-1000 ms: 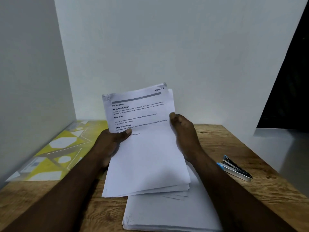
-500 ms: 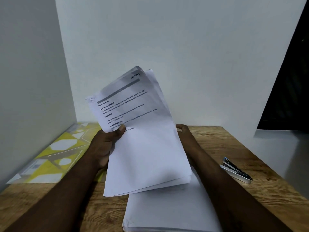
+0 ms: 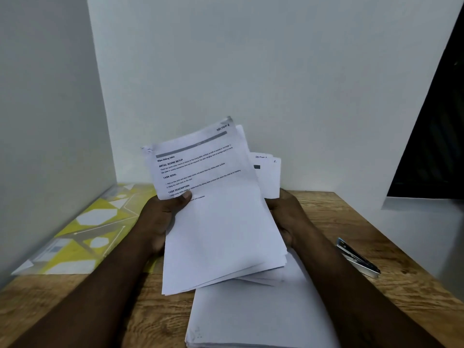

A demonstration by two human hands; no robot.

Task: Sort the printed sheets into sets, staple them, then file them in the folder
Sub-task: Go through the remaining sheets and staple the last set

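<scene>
The left grip [image 3: 160,217] and right grip [image 3: 286,217] hold the printed sheets [image 3: 218,222] above the tabletop [image 3: 339,212].
The left grip pinches the sheets' left edge with the thumb on top, and the right grip curls round the right edge. A paper stack [image 3: 251,317] lies below them, the folder [image 3: 88,229] left of the left grip, the stapler [image 3: 357,257] right of the right grip.

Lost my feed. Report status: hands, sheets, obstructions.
Left hand grips front sheets, thumb on top. Right hand holds rear sheets, fanned out. Stapler, folder lie apart on table. Nothing in the way.
</scene>
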